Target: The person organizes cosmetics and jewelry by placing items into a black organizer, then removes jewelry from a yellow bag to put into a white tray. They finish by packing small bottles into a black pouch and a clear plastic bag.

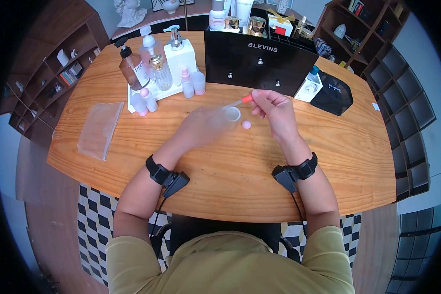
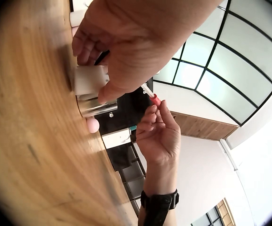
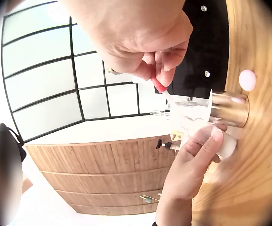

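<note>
Right fingers (image 3: 173, 59) pinching dropper (image 3: 160, 85) near silver cup (image 3: 229, 112), left fingers (image 3: 210, 147) gripping pale container (image 3: 228, 147) beside it; we judge dosing underway, steady aim next.

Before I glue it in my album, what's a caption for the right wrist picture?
Right hand pinches a red-ended stick; left hand holds a whitish container beside a metallic cylinder.

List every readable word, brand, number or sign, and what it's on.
"BLEVINS": black cabinet.
"PE", then an unclear letter: brown bottle.
Too small or blurred to read: print on the white tube, pump-side white bottle, teal-capped bottle and black pouch.
No legible text on the white container or red-ended stick.
</note>
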The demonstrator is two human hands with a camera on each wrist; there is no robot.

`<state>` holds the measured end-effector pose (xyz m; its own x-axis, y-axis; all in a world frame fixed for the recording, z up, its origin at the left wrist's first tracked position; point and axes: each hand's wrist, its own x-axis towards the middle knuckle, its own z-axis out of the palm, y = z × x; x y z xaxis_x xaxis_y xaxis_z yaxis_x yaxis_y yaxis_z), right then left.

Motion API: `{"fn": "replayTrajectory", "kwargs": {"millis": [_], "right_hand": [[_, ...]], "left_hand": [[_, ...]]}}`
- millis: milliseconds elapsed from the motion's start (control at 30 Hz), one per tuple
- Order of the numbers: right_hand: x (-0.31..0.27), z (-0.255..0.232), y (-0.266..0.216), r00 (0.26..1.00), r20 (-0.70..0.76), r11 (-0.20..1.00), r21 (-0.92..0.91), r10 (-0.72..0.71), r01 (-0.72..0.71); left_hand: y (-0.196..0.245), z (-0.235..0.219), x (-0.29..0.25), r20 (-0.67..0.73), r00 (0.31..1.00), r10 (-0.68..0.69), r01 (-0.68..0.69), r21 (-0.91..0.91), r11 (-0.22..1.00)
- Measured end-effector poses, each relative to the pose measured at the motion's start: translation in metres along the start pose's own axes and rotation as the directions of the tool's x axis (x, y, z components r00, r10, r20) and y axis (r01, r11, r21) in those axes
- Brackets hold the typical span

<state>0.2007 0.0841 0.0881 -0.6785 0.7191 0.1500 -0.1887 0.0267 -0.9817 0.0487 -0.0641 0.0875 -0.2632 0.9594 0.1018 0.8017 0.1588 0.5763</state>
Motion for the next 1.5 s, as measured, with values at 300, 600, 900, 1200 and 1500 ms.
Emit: {"fn": "replayTrajectory", "kwargs": {"millis": [300,600,900,1200,1500], "right_hand": [[0.006,-0.010,0.008,0.999,-0.051,0.987,-0.161,0.014,-0.022],[-0.002,-0.009,0.011,0.979,0.186,0.469,-0.874,0.080,0.128],[0.000,-0.013,0.001,0.984,0.179,0.489,-0.858,0.001,0.156],[-0.017,0.007,-0.021,0.852,0.478,0.823,-0.382,-0.215,0.422],[-0.025,0.011,-0.042,0.858,0.510,0.613,-0.660,-0.060,0.434]], "left_hand": [[0.007,-0.007,0.001,-0.006,0.994,-0.105,0.105,0.013,0.994],[0.003,-0.005,0.001,-0.120,0.991,-0.066,0.062,-0.035,0.997],[0.010,-0.006,-0.003,-0.099,0.976,0.195,-0.208,-0.156,0.965],[-0.005,0.016,-0.004,-0.029,0.946,0.322,-0.308,-0.376,0.874],[-0.009,0.020,-0.005,0.020,0.960,0.279,-0.247,-0.408,0.879]]}}
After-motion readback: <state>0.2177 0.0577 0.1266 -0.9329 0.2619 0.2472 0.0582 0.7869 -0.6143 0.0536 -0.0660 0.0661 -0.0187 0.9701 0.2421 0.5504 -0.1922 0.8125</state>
